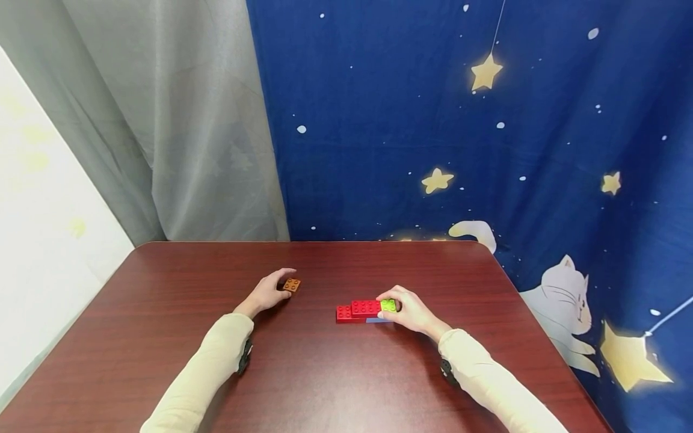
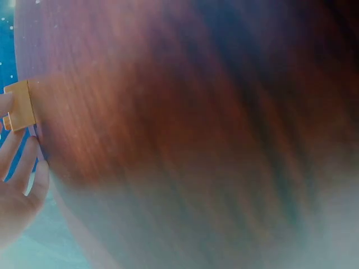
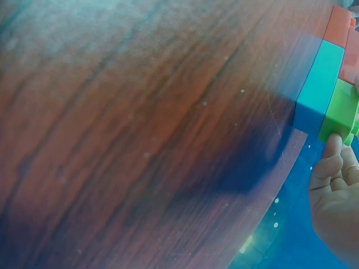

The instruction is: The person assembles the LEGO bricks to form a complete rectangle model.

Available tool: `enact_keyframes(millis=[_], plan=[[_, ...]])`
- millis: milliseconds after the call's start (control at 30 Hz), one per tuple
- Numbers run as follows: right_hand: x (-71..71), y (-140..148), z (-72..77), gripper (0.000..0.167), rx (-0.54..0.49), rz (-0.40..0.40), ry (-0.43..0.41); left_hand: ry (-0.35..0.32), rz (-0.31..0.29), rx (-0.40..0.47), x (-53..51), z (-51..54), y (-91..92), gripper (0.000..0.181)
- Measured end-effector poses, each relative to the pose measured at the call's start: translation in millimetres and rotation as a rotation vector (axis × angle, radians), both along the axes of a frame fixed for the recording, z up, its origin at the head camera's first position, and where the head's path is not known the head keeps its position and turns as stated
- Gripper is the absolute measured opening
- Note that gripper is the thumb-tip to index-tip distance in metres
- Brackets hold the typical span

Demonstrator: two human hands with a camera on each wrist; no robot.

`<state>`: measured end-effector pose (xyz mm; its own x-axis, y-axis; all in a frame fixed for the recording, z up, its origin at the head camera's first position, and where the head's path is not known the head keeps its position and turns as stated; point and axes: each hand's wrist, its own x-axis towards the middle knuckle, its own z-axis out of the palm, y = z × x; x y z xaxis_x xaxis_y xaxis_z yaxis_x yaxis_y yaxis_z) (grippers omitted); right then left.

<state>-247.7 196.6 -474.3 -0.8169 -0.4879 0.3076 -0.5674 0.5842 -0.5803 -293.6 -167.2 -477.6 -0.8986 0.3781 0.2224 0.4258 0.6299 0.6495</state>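
In the head view an orange toy building brick (image 1: 292,285) with studs on top is at the left hand (image 1: 266,292), which pinches it between thumb and fingers. The left wrist view shows this orange brick (image 2: 21,106) at its left edge, with part of the hand cut off. To the right, a low stack holds a red brick (image 1: 366,308) and a lime green brick (image 1: 388,305) on top, over another red brick (image 1: 343,313) and a blue brick (image 3: 318,87). My right hand (image 1: 412,311) grips the green brick at the stack's right end.
The bricks are on a dark red-brown wooden table (image 1: 303,373). Behind it hang a grey curtain (image 1: 211,120) and a blue curtain (image 1: 379,120) with stars and a white cat. Black straps or devices show at both wrists.
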Motion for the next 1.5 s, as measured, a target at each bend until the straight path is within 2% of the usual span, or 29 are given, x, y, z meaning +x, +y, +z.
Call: enact_keyframes(millis=[233,433,1000,1333,1500], plan=[[0.2,0,-0.6,0.034,0.003,0.001,0.002,-0.072,0.038,-0.042,3.2,3.5,1.1,0.040],[-0.8,0,-0.6,0.034,0.003,0.007,0.012,-0.077,0.031,-0.060,4.4,5.1,2.7,0.033],[-0.2,0,-0.5,0.034,0.004,-0.001,0.007,-0.056,-0.034,-0.067,10.3,4.4,11.3,0.030],[0.0,-1,-0.6,0.034,-0.003,0.001,0.014,-0.064,-0.106,-0.088,18.3,9.5,24.0,0.029],[0.2,-1,-1.4,0.034,-0.001,-0.011,0.004,-0.040,-0.151,-0.085,21.4,9.2,30.7,0.029]])
